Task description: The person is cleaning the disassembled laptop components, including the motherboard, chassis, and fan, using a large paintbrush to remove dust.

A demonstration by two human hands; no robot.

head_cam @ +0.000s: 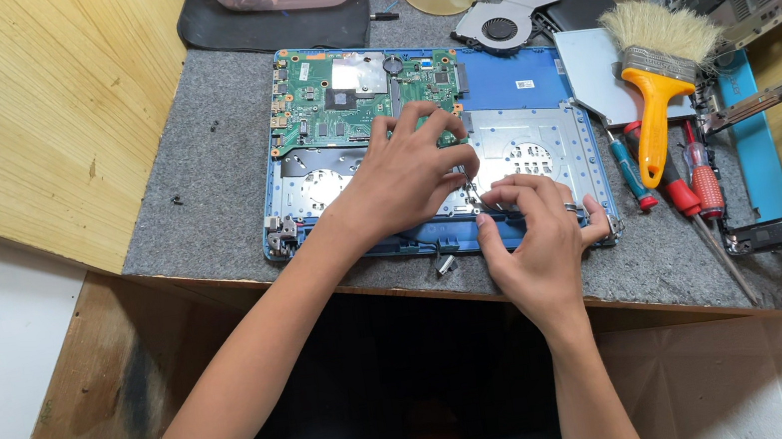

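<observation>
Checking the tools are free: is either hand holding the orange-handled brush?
No: the brush lies untouched on the mat, while the left hand and right hand rest on the opened laptop.

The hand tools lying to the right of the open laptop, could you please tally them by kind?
Paintbrush with orange handle: 1
Screwdriver with blue-green handle: 1
Screwdrivers with red handles: 2
Total: 4

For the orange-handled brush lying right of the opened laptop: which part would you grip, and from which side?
Likely the orange handle of the brush, taken from the near side. It lies flat with the bristles pointing away and the handle end toward the person, clear of the screwdrivers beside it; fingers can probably pinch its narrow sides.
</observation>
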